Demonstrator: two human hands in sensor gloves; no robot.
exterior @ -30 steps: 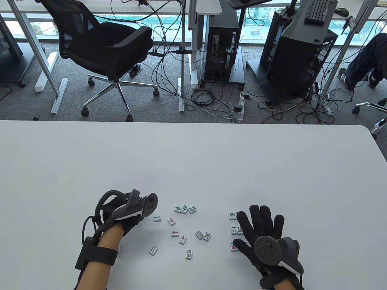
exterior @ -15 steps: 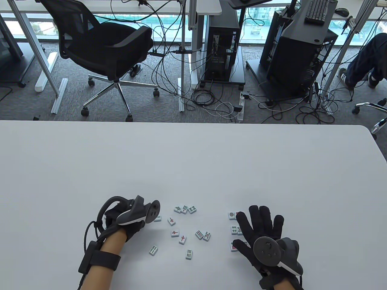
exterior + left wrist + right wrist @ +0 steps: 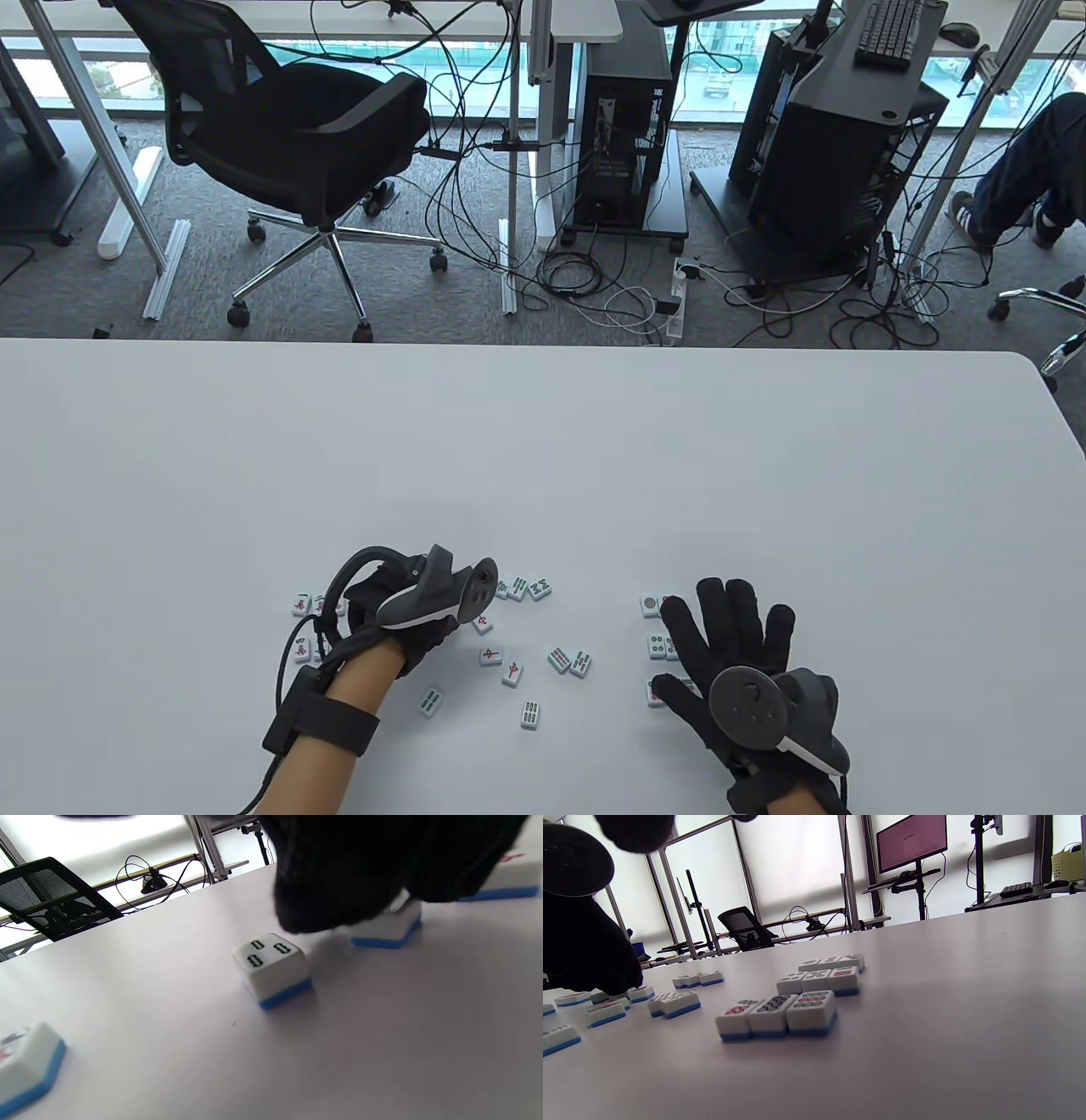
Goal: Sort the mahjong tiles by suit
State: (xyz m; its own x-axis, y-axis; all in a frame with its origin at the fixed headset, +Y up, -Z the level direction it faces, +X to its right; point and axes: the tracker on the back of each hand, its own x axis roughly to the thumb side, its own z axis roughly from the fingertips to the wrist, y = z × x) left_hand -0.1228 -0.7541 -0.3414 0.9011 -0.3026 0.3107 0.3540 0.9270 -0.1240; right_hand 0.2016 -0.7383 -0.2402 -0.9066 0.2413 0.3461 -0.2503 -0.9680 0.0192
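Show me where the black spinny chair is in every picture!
Table view: the black chair stands on the floor at the upper left, beyond the far edge of the white table.
Left wrist view: the chair shows at the left edge, behind the table.
Right wrist view: the chair is small, left of centre, beyond the table.
Shared landmark: the white table, whose far edge runs in front of the chair in all three views.

Two gloved hands are over the bench (image 3: 543, 441), left hand (image 3: 399, 607) and right hand (image 3: 734, 645). Nine mahjong tiles (image 3: 776, 1017) sit in three rows of three under the right hand. Loose tiles (image 3: 530, 716) in the middle: I count about ten showing. Left group (image 3: 301, 604): at least four, partly hidden.
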